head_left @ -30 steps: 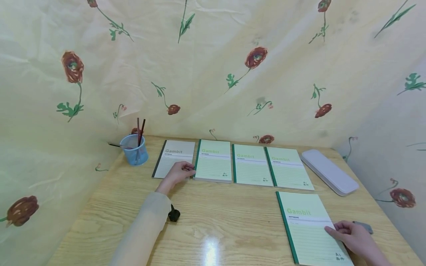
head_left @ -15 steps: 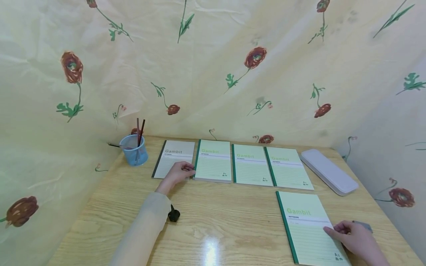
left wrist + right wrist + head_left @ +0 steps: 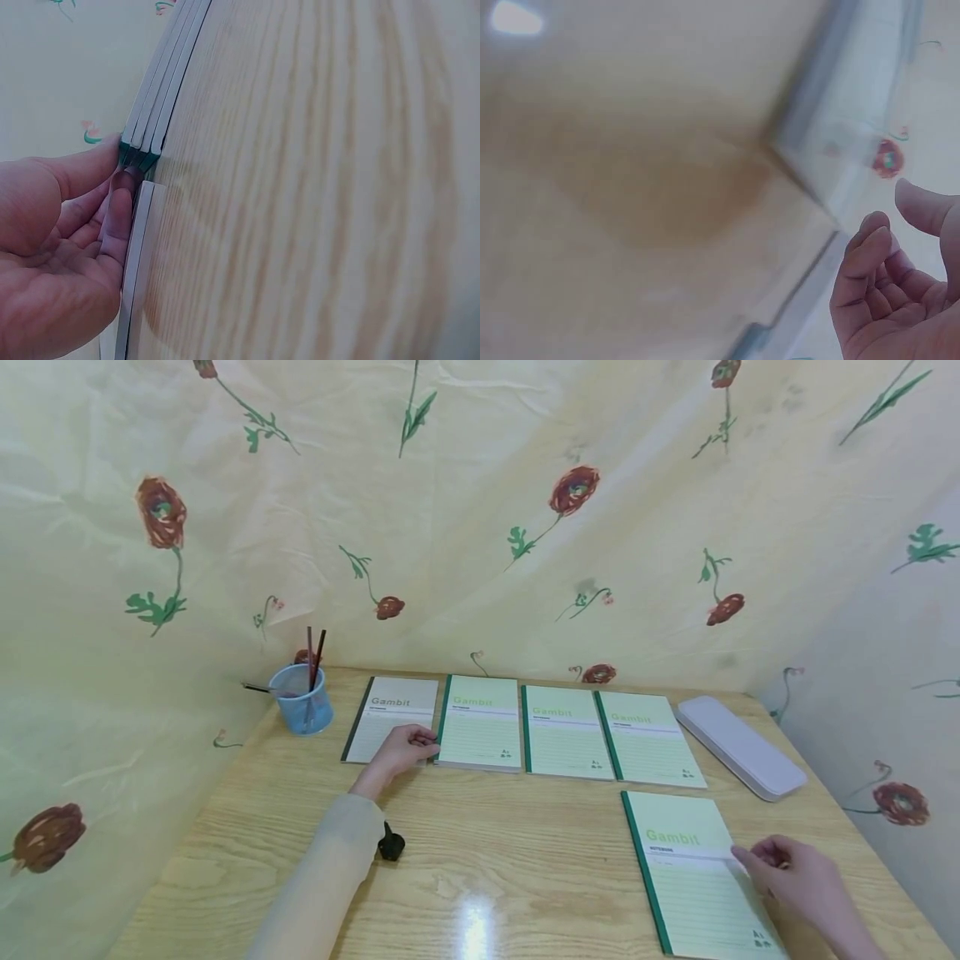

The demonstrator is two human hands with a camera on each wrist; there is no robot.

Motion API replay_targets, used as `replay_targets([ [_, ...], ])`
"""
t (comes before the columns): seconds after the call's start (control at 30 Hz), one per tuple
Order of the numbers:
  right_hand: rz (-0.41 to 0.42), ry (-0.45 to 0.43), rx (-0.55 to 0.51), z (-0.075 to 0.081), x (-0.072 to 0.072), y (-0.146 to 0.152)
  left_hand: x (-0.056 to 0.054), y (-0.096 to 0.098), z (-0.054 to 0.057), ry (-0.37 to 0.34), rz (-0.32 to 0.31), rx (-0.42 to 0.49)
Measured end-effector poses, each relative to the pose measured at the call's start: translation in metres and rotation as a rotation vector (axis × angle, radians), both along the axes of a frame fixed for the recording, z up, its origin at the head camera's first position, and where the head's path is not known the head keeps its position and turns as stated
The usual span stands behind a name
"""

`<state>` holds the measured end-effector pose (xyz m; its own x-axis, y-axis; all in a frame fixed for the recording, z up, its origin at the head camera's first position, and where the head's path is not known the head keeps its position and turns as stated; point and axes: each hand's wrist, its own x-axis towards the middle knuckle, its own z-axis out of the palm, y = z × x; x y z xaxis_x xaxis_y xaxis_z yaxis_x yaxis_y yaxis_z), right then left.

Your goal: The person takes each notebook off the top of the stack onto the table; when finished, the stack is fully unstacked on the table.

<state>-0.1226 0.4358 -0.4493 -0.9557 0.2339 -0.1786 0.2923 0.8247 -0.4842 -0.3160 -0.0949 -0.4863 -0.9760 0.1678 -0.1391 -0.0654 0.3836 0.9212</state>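
Observation:
My left hand (image 3: 397, 752) lies over the lower right of a grey notebook (image 3: 393, 714) with a dark spine. Its thumb and fingers pinch the near spine corner of a green-spined notebook (image 3: 480, 718). In the left wrist view, several notebook layers (image 3: 161, 82) show at that corner. My right hand (image 3: 798, 877) hovers at the right edge of the nearest green-spined notebook (image 3: 690, 885), its thumb tip overlapping the cover. The right wrist view shows the thumb apart from loosely bent fingers (image 3: 862, 262), nothing between them.
Two more green-spined notebooks (image 3: 568, 731) (image 3: 648, 739) continue the back row. A pale pencil case (image 3: 738, 747) lies to their right. A blue pen cup (image 3: 303, 706) with pencils stands at the back left. Flowered cloth (image 3: 450, 527) surrounds the wooden table (image 3: 510, 852).
My right hand has left its hold on the nearest notebook's edge and moved slightly up and away. The small grey object beside it is now hidden. My left hand keeps its place.

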Motion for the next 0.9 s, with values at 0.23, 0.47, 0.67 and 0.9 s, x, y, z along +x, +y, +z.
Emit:
replay_targets([
  [0.23, 0.117, 0.166, 0.003, 0.018, -0.027, -0.029, 0.001, 0.0, 0.002, 0.011, 0.003, 0.0],
  [0.47, 0.234, 0.227, -0.078, 0.029, -0.073, -0.077, 0.001, -0.001, 0.0, 0.007, 0.004, -0.002],
  [0.67, 0.279, 0.233, -0.123, 0.042, -0.114, -0.119, 0.001, -0.002, -0.001, 0.001, 0.003, 0.006],
  [0.9, 0.309, 0.193, -0.172, 0.038, -0.157, -0.165, 0.0, -0.001, -0.001, 0.01, 0.0, 0.01],
])
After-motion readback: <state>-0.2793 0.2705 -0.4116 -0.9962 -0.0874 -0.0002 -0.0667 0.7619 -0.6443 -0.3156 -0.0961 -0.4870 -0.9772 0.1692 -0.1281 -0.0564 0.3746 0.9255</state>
